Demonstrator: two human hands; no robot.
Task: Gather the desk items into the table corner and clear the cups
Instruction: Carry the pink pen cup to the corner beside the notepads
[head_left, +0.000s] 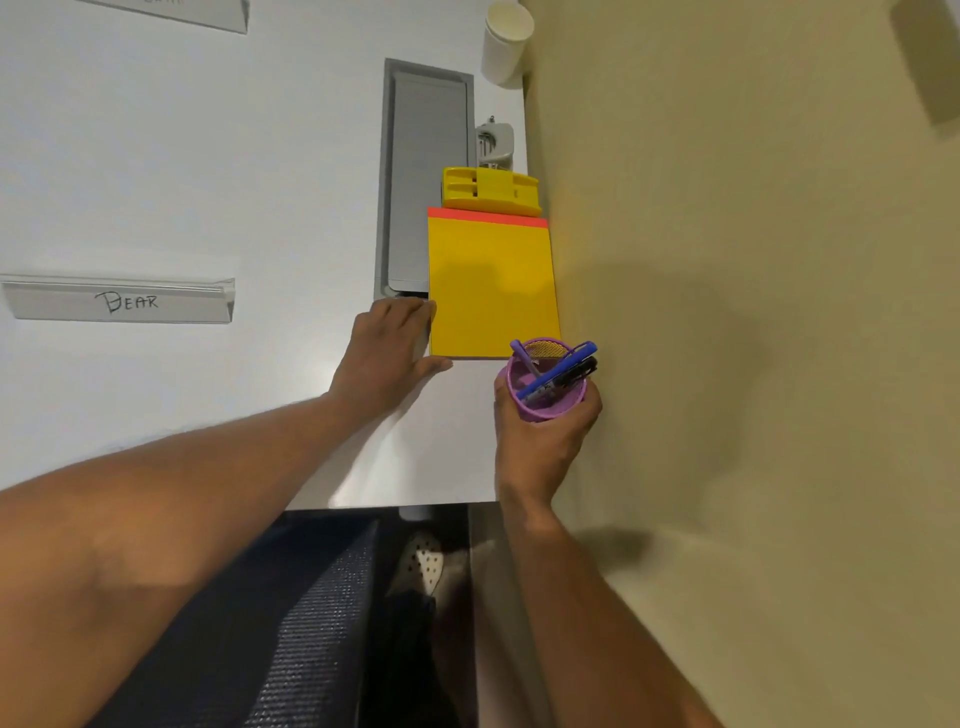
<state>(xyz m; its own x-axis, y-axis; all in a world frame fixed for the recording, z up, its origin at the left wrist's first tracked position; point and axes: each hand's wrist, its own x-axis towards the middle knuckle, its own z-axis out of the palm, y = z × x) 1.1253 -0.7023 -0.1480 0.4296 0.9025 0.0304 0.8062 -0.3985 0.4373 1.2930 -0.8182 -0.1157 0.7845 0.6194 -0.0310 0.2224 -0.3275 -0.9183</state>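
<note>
Head view: we see the right hand (545, 436) grasping a purple mesh pen cup (545, 387) above the white counter (208, 182) edge, beside the yellow notepad (491, 286); the left hand (387, 353), fingers flat, presses the pad's side. Beyond stand a yellow plastic block (488, 190), a grey stapler (494, 143) and a paper cup (506, 41).

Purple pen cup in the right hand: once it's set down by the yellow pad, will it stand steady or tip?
The purple pen cup looks like light mesh, so it probably carries little weight of its own. The pens lean to one side past the rim, which may pull it that way. The right hand wraps its lower body; setting it down flat and releasing slowly seems safest.
</note>
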